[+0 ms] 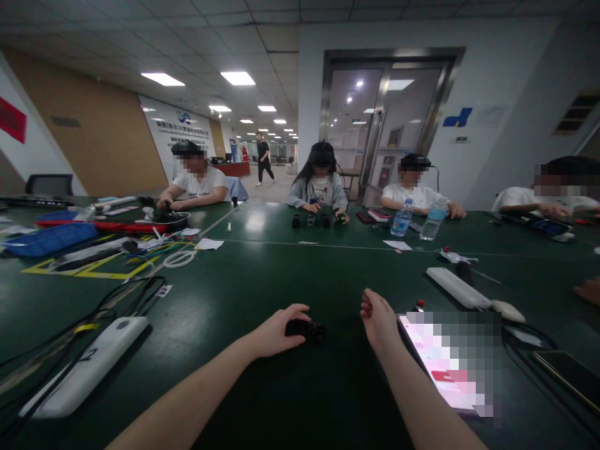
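My left hand (281, 330) curves its fingers and thumb around the left end of a small black object (307, 329) that lies on the dark green table (262, 281). To its right, my right hand (377, 315) is held over the table with its fingers curled together; whether anything is inside them is hidden. Just right of that wrist lies a lit tablet or phone (440, 362), partly blurred out, with a small red-topped item (419, 305) at its upper edge.
White power strips (89, 362) (457, 287) with black cables lie at both sides. A blue tray (51, 239) is at the far left. Two water bottles (401, 219) (434, 220) stand at the back right. Several people sit across the table; one person walks behind.
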The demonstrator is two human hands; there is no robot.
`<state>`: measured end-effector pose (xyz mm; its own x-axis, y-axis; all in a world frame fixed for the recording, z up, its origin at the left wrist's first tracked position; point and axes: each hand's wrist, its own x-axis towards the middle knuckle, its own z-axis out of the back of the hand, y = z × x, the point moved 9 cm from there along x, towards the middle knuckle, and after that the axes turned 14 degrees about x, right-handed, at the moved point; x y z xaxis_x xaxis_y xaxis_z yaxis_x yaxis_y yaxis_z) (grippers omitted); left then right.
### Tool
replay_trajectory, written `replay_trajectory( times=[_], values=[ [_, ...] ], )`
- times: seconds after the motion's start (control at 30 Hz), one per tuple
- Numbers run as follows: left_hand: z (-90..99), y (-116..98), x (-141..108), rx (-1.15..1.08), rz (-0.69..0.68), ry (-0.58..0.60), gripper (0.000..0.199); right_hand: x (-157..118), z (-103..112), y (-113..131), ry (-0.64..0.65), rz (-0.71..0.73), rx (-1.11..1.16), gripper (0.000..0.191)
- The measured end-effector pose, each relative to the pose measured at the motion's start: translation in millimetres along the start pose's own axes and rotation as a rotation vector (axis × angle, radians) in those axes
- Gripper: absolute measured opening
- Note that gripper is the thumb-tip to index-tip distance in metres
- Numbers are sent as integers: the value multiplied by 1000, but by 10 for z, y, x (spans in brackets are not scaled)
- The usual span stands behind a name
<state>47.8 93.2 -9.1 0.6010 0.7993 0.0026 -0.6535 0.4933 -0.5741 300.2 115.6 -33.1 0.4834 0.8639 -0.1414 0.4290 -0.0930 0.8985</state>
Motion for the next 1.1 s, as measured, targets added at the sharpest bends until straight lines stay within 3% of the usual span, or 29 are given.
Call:
replay_trajectory(
  times=[0.33, 0.83, 1.1],
  values=[
    [19, -12, -13, -8, -10, 1, 62, 16, 52, -100, -13, -133, 100, 34],
    [38, -44, -20, 20, -12, 4, 60, -71, -7, -21, -22, -88, 79, 35],
    [41, -61, -15, 14, -24, 1, 61, -212, -149, 130, 18, 14, -96, 45]
  ],
)
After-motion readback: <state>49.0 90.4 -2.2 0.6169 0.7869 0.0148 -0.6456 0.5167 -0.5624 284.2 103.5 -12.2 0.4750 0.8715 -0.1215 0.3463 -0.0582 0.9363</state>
